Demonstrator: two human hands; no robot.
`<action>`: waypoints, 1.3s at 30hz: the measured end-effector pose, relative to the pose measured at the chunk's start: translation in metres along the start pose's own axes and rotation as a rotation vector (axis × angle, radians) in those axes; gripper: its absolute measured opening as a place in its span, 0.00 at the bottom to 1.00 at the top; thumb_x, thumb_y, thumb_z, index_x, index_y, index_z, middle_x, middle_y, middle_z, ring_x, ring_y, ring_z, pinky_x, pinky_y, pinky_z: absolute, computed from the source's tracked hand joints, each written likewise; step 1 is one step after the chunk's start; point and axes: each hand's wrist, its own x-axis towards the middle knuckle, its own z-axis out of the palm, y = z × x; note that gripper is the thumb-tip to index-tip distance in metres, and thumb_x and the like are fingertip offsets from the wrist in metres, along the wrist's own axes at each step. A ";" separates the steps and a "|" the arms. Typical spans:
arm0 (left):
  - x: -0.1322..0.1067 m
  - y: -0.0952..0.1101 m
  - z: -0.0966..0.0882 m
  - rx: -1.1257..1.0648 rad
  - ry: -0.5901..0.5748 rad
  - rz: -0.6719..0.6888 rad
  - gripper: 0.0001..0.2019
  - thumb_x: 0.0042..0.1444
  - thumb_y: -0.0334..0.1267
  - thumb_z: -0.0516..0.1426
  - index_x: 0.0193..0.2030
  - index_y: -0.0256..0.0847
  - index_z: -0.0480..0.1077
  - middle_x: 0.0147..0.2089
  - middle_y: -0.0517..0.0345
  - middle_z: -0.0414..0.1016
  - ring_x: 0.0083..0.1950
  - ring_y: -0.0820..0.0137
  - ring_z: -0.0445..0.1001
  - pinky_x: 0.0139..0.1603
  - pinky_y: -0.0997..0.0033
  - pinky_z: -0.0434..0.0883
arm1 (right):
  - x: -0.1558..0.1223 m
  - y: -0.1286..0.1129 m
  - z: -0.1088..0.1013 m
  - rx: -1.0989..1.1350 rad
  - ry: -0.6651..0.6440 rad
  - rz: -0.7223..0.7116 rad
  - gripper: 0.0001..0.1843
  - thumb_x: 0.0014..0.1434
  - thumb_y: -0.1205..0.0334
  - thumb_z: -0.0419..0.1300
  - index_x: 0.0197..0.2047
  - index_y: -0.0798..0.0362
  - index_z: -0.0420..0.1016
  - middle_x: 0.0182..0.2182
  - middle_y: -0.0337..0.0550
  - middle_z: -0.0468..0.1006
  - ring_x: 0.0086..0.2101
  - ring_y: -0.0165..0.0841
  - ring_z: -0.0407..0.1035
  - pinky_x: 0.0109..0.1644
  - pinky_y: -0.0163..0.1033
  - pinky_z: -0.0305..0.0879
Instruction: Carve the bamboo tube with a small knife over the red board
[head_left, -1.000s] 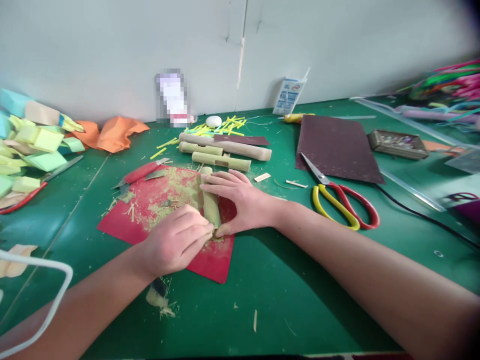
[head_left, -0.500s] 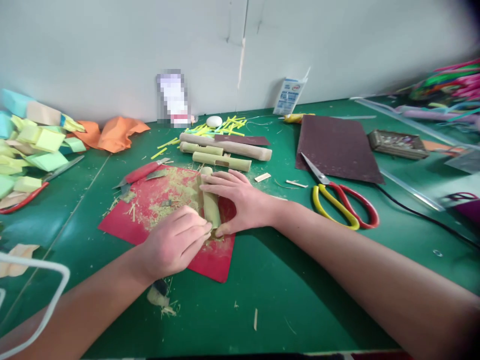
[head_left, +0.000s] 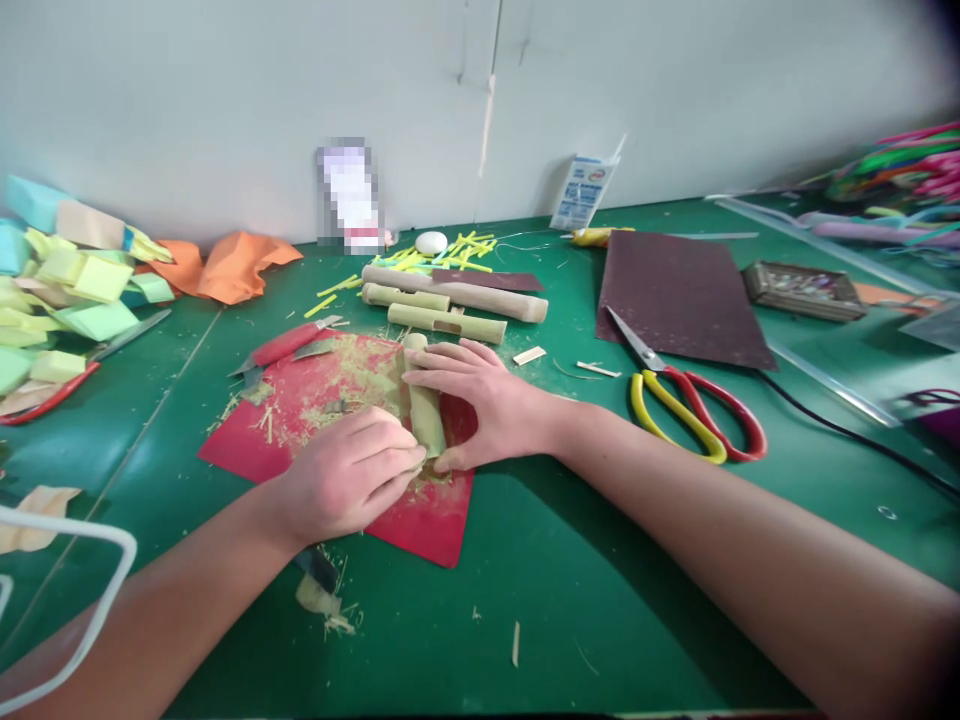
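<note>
Left hand [head_left: 360, 472]: your fingers curl together at the bamboo tube [head_left: 426, 418], near end; what they pinch is hidden | Right hand [head_left: 489, 405]: you spread it, fingers across the tube | Tube: on the red mat [head_left: 424, 528], among shavings [head_left: 360, 360] | Scissors [head_left: 656, 364]: beyond your right wrist

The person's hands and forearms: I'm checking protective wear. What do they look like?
The bare left hand and bare right hand wear no gloves; no rings show on the fingers. The bare left forearm and bare right forearm show no sleeves or watches; at the right edge it is too dark to tell.
</note>
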 end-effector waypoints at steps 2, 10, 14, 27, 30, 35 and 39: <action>0.001 0.000 0.001 -0.019 -0.002 -0.004 0.09 0.56 0.25 0.57 0.44 0.35 0.71 0.41 0.51 0.76 0.44 0.66 0.71 0.46 0.63 0.73 | 0.000 0.000 0.000 0.006 0.004 0.005 0.48 0.41 0.40 0.66 0.63 0.47 0.60 0.65 0.47 0.57 0.64 0.47 0.48 0.66 0.57 0.38; 0.004 0.002 -0.001 -0.061 -0.006 -0.036 0.08 0.58 0.25 0.56 0.43 0.33 0.72 0.40 0.49 0.76 0.44 0.66 0.70 0.46 0.63 0.72 | 0.002 -0.003 0.001 0.022 0.006 0.005 0.48 0.39 0.44 0.68 0.63 0.48 0.61 0.65 0.47 0.58 0.64 0.47 0.48 0.66 0.56 0.37; 0.002 0.003 -0.003 -0.074 -0.008 -0.041 0.08 0.58 0.24 0.56 0.43 0.33 0.72 0.39 0.50 0.76 0.43 0.67 0.70 0.46 0.64 0.72 | 0.002 -0.003 0.002 0.008 0.017 -0.001 0.48 0.39 0.44 0.68 0.62 0.48 0.62 0.64 0.46 0.59 0.64 0.46 0.48 0.66 0.54 0.37; 0.003 -0.013 -0.013 -0.041 0.198 -0.068 0.10 0.53 0.26 0.60 0.43 0.39 0.72 0.40 0.53 0.76 0.42 0.69 0.74 0.44 0.67 0.74 | -0.003 -0.009 -0.012 -0.133 -0.044 -0.216 0.31 0.48 0.66 0.59 0.58 0.49 0.67 0.63 0.44 0.62 0.63 0.41 0.50 0.66 0.52 0.38; 0.003 -0.013 -0.019 0.026 0.293 -0.176 0.09 0.55 0.26 0.58 0.41 0.39 0.72 0.40 0.54 0.77 0.42 0.69 0.75 0.45 0.67 0.74 | 0.000 -0.009 -0.011 -0.204 -0.044 -0.247 0.29 0.51 0.71 0.55 0.57 0.47 0.69 0.58 0.44 0.68 0.61 0.40 0.54 0.65 0.54 0.40; 0.003 -0.011 -0.016 0.081 0.383 -0.263 0.07 0.55 0.26 0.58 0.39 0.37 0.73 0.41 0.53 0.78 0.43 0.70 0.77 0.48 0.70 0.74 | 0.005 -0.015 -0.009 -0.265 -0.015 -0.335 0.19 0.62 0.68 0.50 0.54 0.46 0.71 0.49 0.45 0.73 0.52 0.35 0.64 0.64 0.54 0.42; 0.004 -0.013 -0.011 0.050 0.390 -0.266 0.06 0.55 0.26 0.58 0.39 0.36 0.73 0.40 0.53 0.78 0.43 0.71 0.77 0.48 0.72 0.74 | 0.007 -0.020 -0.007 -0.280 -0.053 -0.316 0.17 0.63 0.65 0.51 0.54 0.51 0.70 0.49 0.49 0.73 0.49 0.37 0.65 0.58 0.48 0.55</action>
